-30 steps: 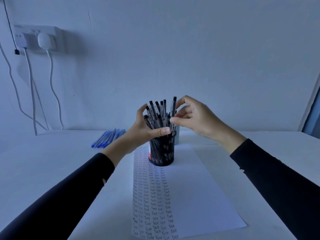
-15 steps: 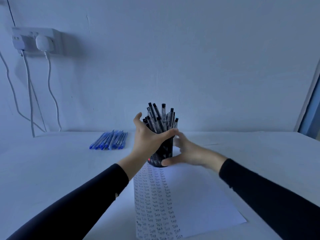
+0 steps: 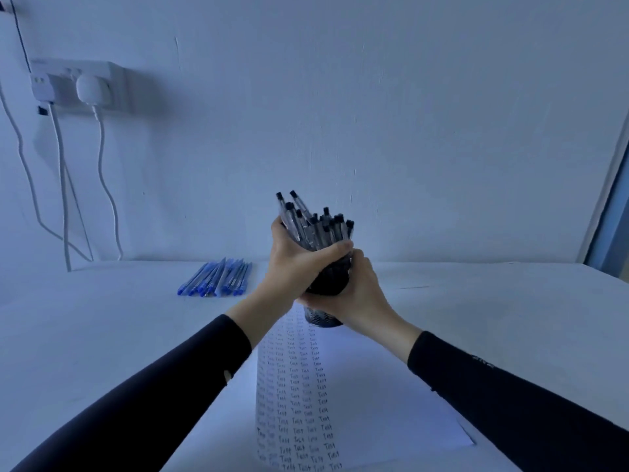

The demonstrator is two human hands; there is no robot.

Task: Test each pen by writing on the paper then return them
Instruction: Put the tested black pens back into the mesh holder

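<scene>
The left grip (image 3: 299,264) held the black pens (image 3: 316,226) in the holder (image 3: 326,281); the right grip (image 3: 357,298) clasped the holder itself. Blue pens (image 3: 218,279) lay left of it.

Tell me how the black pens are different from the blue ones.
The black pens have black tops; the blue pens look blue. The black pens stand bunched in the mesh pen cup; the blue pens lie flat on the table. The left hand grips the black pens and the right hand the cup; nobody touches the blue pens. Both are slim pens.
</scene>
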